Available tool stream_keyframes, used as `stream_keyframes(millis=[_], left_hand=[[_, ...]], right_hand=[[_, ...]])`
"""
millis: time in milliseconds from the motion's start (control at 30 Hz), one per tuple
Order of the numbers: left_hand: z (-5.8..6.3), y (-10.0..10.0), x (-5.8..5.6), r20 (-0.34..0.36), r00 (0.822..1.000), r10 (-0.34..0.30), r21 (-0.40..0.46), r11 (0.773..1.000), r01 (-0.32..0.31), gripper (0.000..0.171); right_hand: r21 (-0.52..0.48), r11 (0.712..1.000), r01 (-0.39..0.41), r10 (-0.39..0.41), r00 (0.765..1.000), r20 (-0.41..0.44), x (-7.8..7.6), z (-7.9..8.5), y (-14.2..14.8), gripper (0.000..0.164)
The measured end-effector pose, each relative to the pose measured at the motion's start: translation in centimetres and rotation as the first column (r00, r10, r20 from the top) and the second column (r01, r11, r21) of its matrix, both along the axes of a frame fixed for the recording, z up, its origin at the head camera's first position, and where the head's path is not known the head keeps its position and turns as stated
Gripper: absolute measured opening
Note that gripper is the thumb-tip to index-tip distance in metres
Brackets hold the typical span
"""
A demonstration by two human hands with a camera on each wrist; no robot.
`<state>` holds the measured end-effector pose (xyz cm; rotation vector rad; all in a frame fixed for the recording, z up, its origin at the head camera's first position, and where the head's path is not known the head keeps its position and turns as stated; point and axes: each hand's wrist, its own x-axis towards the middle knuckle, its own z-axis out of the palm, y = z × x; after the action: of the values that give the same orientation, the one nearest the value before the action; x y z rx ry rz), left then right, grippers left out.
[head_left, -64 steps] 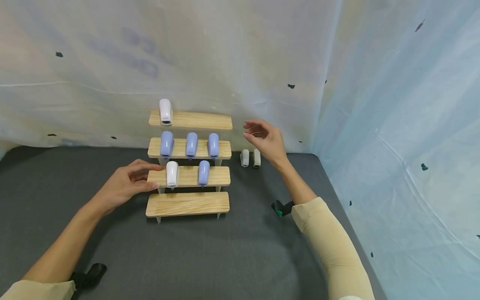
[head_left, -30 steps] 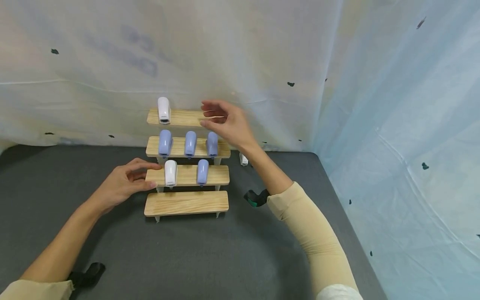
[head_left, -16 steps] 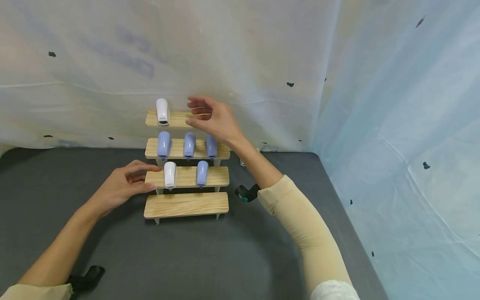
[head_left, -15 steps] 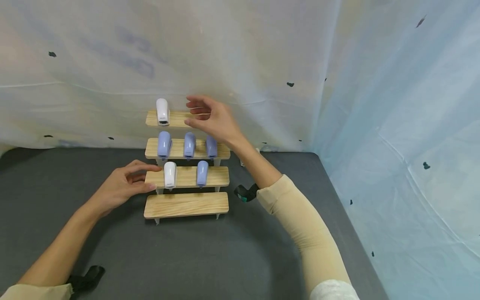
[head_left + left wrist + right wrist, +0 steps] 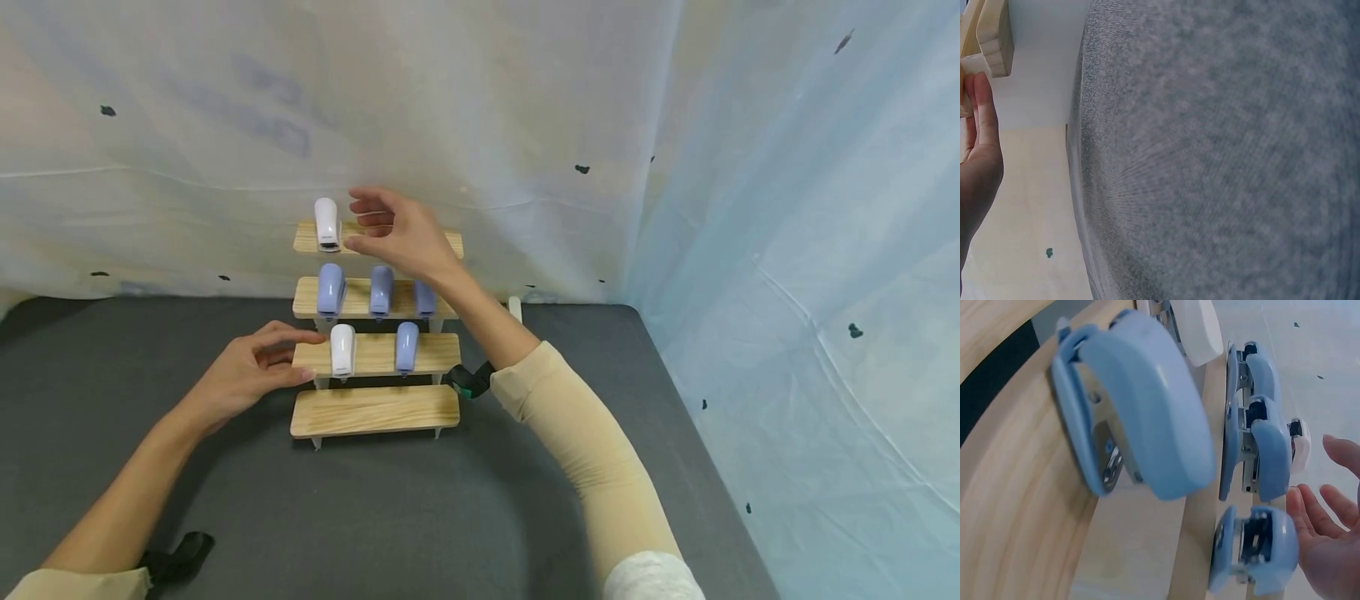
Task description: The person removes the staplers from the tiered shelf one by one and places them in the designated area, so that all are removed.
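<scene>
A four-tier wooden stand (image 5: 375, 410) carries staplers. My left hand (image 5: 243, 371) grips the left end of its second-lowest board, thumb at the front and index finger at the back; in the left wrist view fingertips (image 5: 982, 87) press the board's end. My right hand (image 5: 408, 237) hovers over the top board with loosely bent fingers, holding nothing. Just left of its fingertips stands a white stapler (image 5: 326, 223). One tier down are blue staplers (image 5: 331, 289). Below, a white stapler (image 5: 342, 350) and a blue stapler (image 5: 407, 347) share a board. In the right wrist view that blue stapler (image 5: 1154, 400) looms close.
On the grey table (image 5: 360, 508), right of the stand, a pale stapler (image 5: 514, 308) shows partly behind my right forearm. Black wrist mounts (image 5: 180, 558) sit on both arms. A whitish sheet (image 5: 525, 100) hangs behind and along the right side.
My right hand has moved left from above the pale staplers on the table to the top board, near the white stapler. My left hand stays at the stand's left end.
</scene>
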<state>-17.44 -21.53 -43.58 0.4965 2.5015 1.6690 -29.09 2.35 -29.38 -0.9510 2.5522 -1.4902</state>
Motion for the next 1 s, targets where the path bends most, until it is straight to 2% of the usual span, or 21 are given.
stream_keyframes(millis=[300,533,800,1000], left_hand=[[0.2,0.4,0.0,-0.007,1.0,-0.01,0.024,1.0,0.011,0.045],[0.3,0.4,0.1,-0.01,1.0,-0.004,0.036,0.999,0.004,0.045],[0.1,0.3,0.1,-0.019,1.0,-0.021,0.044,0.999,0.022,0.043],[-0.1,0.1,0.1,-0.025,1.0,-0.009,0.021,1.0,0.009,0.043]], right_hand=[[0.055,0.998,-0.001,-0.001,0.999,0.04,-0.2,0.0,-0.9,0.065],[0.131,0.991,-0.003,0.001,1.0,0.016,-0.6,0.2,-1.4,0.068],[0.172,0.984,-0.047,0.043,0.999,0.026,-1.1,0.1,-2.0,0.074],[0.172,0.983,-0.068,0.067,0.998,0.013,-1.2,-0.2,-2.3,0.07]])
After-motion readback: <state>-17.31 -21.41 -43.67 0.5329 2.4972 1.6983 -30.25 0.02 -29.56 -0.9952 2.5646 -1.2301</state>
